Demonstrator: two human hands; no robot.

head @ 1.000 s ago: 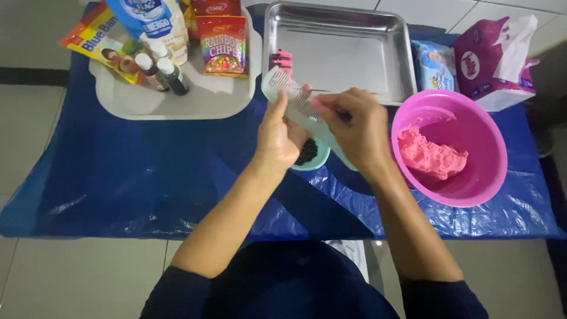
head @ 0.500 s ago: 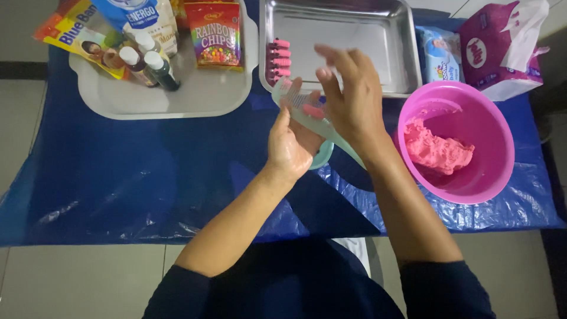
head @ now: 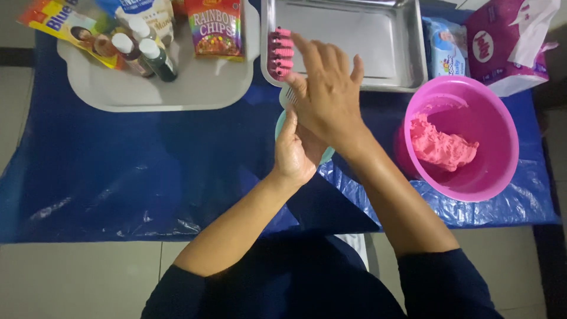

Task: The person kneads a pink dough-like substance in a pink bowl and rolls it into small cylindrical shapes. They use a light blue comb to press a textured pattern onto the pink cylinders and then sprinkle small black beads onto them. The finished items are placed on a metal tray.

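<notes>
Seen from the head camera, the two hands meet just below the near edge of the steel baking tray (head: 407, 53). The left hand (head: 297, 155) lies palm up, fingers loosely curled, under the right one. The right hand (head: 326, 97) lies flat over it, palm down, with its fingers stretched out and spread towards the tray. What is pressed between the two palms is hidden, so whether either hand grips anything cannot be told.

A small pale teal bowl (head: 326, 156) sits right beneath the hands; only slivers of its rim show on either side of them. A whitish ribbed edge of something peeks out at the base of the right index finger, too covered to name.

On the tray's left rim, just beyond the right fingertips, stands a short row of pink ridged dough pieces (head: 280, 54).

To the right of the tray's near corner is a pink plastic basin (head: 502, 127) holding a lump of pink dough (head: 440, 145), close to the right forearm but not touching it.

To the left of the steel tray lies a grey plastic tray (head: 177, 94) carrying small colouring bottles (head: 144, 56) and a packet of coloured chips (head: 215, 26).

All of this rests on a blue plastic sheet (head: 118, 165) over the worktop.
</notes>
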